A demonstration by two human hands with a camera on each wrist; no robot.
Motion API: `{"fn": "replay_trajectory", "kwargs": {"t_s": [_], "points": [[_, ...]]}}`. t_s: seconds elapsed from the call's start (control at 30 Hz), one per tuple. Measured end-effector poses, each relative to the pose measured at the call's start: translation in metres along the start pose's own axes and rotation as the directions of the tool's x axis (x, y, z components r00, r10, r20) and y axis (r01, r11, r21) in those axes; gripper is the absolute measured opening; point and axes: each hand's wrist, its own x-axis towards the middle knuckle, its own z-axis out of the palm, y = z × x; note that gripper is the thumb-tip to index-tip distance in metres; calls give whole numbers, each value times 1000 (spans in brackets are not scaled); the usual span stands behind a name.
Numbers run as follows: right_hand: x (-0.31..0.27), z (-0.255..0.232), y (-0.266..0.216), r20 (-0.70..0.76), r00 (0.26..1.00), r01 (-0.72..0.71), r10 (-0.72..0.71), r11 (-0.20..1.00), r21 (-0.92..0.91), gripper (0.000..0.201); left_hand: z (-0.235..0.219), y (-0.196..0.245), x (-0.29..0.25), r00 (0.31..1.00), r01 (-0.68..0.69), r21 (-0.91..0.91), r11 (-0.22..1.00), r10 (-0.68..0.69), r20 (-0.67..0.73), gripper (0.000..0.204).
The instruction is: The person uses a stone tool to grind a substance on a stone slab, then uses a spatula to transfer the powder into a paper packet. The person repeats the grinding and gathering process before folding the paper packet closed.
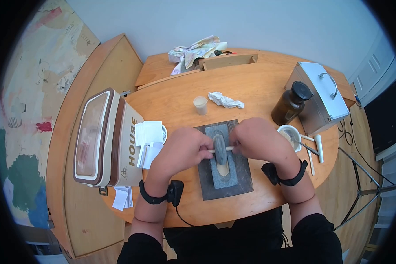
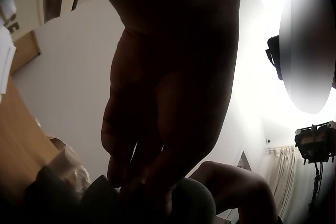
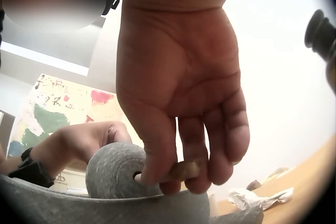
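Observation:
A grey stone grinding wheel (image 1: 220,148) stands upright in the long groove of a stone trough (image 1: 225,179), with a wooden axle through its middle. My left hand (image 1: 185,147) pinches the axle's left end between thumb and fingers. On the other side, my right hand (image 1: 262,140) grips the right end; the right wrist view shows its thumb and fingertips round the axle (image 3: 185,170) close beside the wheel. Pale powder (image 1: 223,169) lies in the near part of the groove. Beneath the trough is a dark board (image 1: 244,187). In the left wrist view the left hand is mostly in shadow.
Beyond the trough stand a small cup (image 1: 200,105) and crumpled tissue (image 1: 225,100). To the right are a white bowl (image 1: 280,128) with a utensil, a white pestle (image 1: 319,147), a brown jar (image 1: 288,108) and a metal case (image 1: 321,99). A cream carrier box (image 1: 123,141) and paper pieces (image 1: 149,132) sit left.

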Motion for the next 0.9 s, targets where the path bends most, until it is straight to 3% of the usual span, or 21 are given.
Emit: {"fn": "replay_trajectory", "kwargs": {"t_s": [0.07,0.1,0.17,0.2,0.3,0.4,0.43,0.5,0.57,0.67,0.83,0.9], "points": [[-4,1,1,51,998,36,-38,999,35,10,-2,4,-2,991,-43,12,999,41,128,19],[-6,2,1,102,992,71,-78,995,72,10,-3,7,-3,991,-43,12,999,41,128,19],[-7,-2,-3,157,983,85,-91,995,48,10,-7,11,-5,965,-25,-88,996,47,256,21],[-7,-3,-5,212,972,100,-103,995,25,10,-8,12,-5,965,-26,-88,996,47,256,21],[-9,-2,-5,195,973,118,-121,993,30,10,-9,12,-6,954,-36,-112,993,67,291,21],[-6,0,-5,102,991,92,-90,996,-14,9,-5,7,-4,967,-32,-73,997,49,249,19],[-5,3,-3,102,991,92,-90,996,-14,9,-3,5,-3,984,-17,-21,1000,21,178,19],[0,8,3,-63,997,37,-36,999,21,8,-2,3,-1,994,2,28,1000,-5,105,18],[3,4,3,-64,998,19,-19,1000,-1,8,-2,1,1,1000,23,12,1000,-23,-6,16],[4,3,4,-88,996,6,-8,1000,-23,8,-2,-2,3,999,39,1,999,-39,-36,15],[3,6,4,-125,992,13,-16,1000,-25,8,-2,-1,3,999,22,19,1000,-21,-32,14],[0,4,2,-41,999,11,-10,1000,20,8,-2,0,1,1000,-1,26,1000,1,-13,15]]}}
